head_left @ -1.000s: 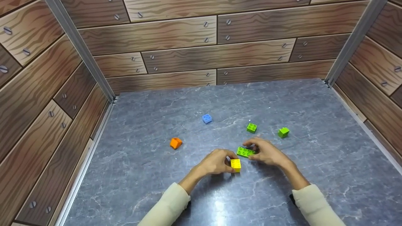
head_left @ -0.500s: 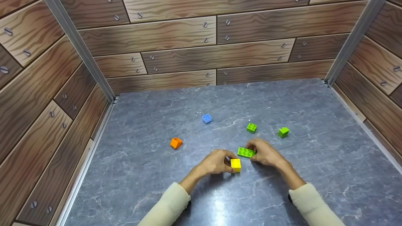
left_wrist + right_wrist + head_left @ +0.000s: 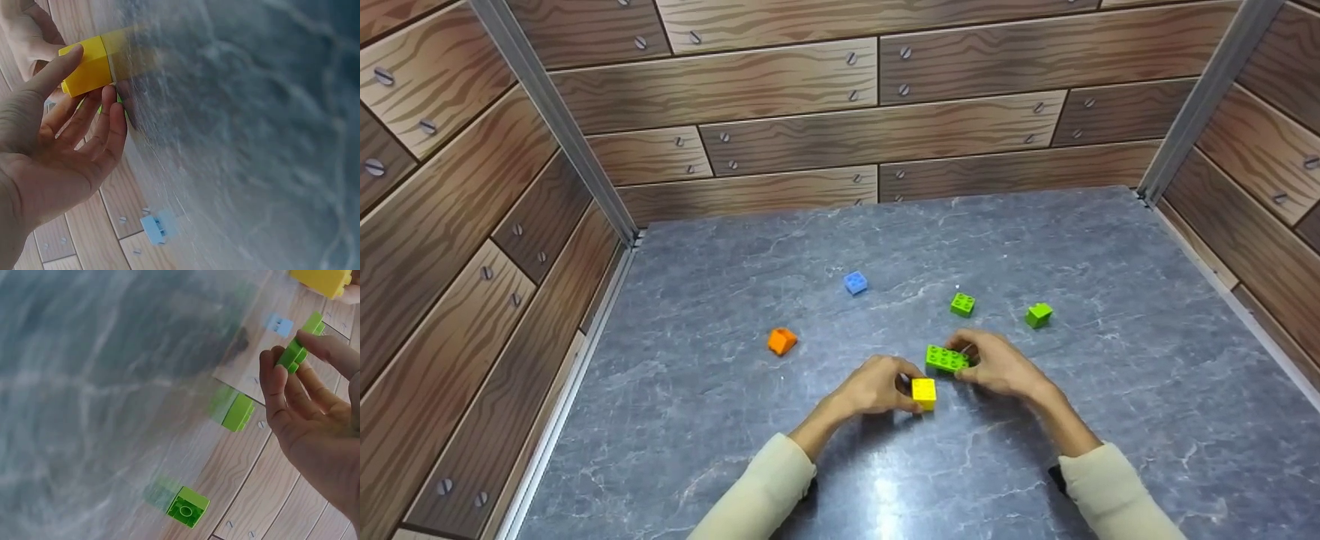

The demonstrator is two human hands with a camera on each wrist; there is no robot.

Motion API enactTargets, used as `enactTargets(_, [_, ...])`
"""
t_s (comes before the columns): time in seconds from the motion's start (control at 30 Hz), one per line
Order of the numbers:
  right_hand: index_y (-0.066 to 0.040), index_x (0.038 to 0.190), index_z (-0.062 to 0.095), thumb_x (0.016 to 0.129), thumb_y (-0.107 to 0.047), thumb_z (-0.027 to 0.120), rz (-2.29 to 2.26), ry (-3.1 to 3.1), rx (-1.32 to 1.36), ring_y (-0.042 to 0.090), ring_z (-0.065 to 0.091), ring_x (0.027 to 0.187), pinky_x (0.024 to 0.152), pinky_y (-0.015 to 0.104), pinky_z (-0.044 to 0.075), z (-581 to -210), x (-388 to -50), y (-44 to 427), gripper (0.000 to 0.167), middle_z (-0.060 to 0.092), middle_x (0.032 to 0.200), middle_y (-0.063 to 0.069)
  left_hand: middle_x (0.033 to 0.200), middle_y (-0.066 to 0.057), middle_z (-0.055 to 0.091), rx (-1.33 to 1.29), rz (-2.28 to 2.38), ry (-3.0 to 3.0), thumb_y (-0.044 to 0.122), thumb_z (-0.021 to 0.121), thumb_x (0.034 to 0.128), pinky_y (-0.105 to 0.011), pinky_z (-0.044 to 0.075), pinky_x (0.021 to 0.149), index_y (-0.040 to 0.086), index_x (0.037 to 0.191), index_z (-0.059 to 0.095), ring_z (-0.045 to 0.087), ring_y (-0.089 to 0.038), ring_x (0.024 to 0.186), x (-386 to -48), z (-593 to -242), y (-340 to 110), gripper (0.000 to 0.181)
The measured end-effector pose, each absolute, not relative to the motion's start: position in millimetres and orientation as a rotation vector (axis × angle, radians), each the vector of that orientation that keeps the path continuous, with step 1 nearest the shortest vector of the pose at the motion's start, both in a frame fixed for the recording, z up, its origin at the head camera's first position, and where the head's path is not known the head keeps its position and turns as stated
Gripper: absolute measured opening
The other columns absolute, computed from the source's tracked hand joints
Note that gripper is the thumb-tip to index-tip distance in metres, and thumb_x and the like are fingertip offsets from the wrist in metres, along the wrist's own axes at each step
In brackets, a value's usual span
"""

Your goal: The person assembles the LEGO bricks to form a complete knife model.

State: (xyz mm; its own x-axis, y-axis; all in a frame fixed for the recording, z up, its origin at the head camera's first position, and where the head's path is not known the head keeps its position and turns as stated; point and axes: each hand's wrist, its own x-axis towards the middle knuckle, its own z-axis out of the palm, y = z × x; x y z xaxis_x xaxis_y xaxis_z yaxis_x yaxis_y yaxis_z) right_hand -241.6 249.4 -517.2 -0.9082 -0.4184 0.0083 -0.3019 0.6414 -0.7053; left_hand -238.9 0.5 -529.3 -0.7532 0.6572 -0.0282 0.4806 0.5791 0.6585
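Note:
My left hand (image 3: 874, 388) holds a yellow building brick (image 3: 924, 394) between thumb and fingers. In the left wrist view the yellow brick (image 3: 87, 67) sits against the tabletop, with its reflection beside it. Just to the right, my right hand (image 3: 997, 364) pinches one end of a long green brick (image 3: 945, 358) with two rows of studs. The right wrist view has this long green brick (image 3: 293, 355) between thumb and fingertips, raised off the surface. It is behind the yellow brick and apart from it; the right fingers cover its right end.
Farther back lie a small green brick (image 3: 962, 304), another green brick (image 3: 1039, 315) tipped on its side, and a blue brick (image 3: 855, 283). An orange piece (image 3: 781, 341) is to the left. Wood-patterned walls (image 3: 795, 142) enclose the grey marbled table (image 3: 697, 450).
My right fingers have closed on the long green brick and lifted it slightly from the table. The left hand and the yellow brick have stayed in place.

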Motion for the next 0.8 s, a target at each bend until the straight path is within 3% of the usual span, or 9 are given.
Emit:
enactTargets(0.13, [-0.004,0.124,0.069,0.089,-0.003,0.078,-1.200,2.644,-0.641,0.032,0.067,0.107,0.093,0.051,0.055,-515,-238,251,0.036,0.071,0.118,0.013,0.108,-0.001,0.078,0.924,0.955,2.530,0.018,0.091,0.0808,-0.013,0.052,0.078,0.009,0.116,0.079,0.072,-0.007,0.089,-239,-529,0,0.039])
enactTargets(0.4, [-0.007,0.133,0.069,0.094,-0.006,0.075,-1.360,2.540,-0.722,0.030,0.068,0.110,0.090,0.031,0.056,-509,-231,249,0.040,0.071,0.127,0.013,0.108,-0.001,0.078,0.885,0.989,2.513,0.019,0.092,0.0800,-0.014,0.053,0.078,0.009,0.117,0.078,0.073,-0.005,0.088,-238,-529,-1,0.041])
enactTargets(0.8, [-0.015,0.128,0.074,0.092,-0.014,0.076,-1.275,2.537,-0.740,0.024,0.068,0.102,0.091,0.041,0.056,-504,-218,246,0.036,0.073,0.124,0.009,0.098,-0.002,0.077,0.867,1.019,2.483,0.021,0.093,0.0785,-0.015,0.053,0.072,0.007,0.108,0.077,0.066,0.000,0.077,-241,-529,-3,0.037])
